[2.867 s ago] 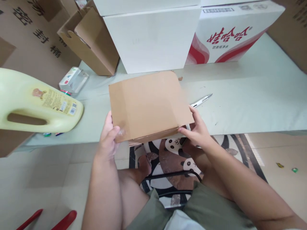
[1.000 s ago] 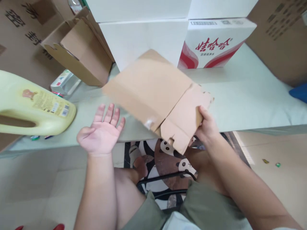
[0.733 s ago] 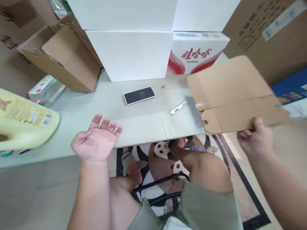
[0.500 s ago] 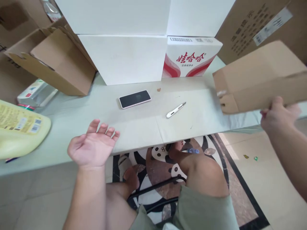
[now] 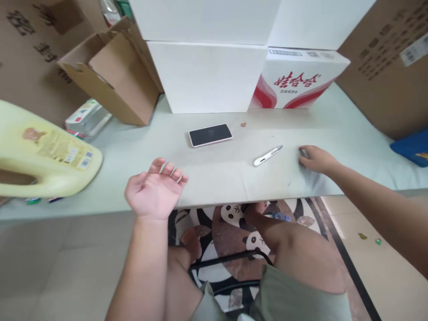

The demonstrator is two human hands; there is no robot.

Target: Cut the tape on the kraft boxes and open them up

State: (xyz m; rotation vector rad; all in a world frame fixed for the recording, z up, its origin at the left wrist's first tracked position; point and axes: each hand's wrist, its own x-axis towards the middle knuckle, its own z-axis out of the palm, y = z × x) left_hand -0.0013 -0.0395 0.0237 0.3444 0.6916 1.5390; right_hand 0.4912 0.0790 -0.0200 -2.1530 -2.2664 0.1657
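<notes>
My left hand [image 5: 155, 194] is raised at the table's front edge, palm up, fingers apart and slightly curled, with nothing in it. On the right, my right hand [image 5: 316, 159] rests low on the pale cloth-covered tabletop [image 5: 220, 178]; a small gap shows between its thumb and fingers, and I see nothing held there. Left of its fingertips lies a white utility knife [image 5: 268, 156], tip pointing up and right. A phone [image 5: 210, 135] with a dark screen lies farther left, beyond my left hand. Near the phone is a small brown scrap [image 5: 243, 125].
White boxes [image 5: 207, 78] and a red-and-white carton [image 5: 297, 82] line the back. An open cardboard box [image 5: 123, 80], a clear package [image 5: 88, 117] and a pale yellow jug [image 5: 63, 151] stand at left. Large cardboard [image 5: 384, 80] and a blue item [image 5: 413, 147] are at right.
The brown cardboard box that my right hand held is out of view, and that hand has come left and down onto the table. The view has turned right; my left hand keeps its pose.
</notes>
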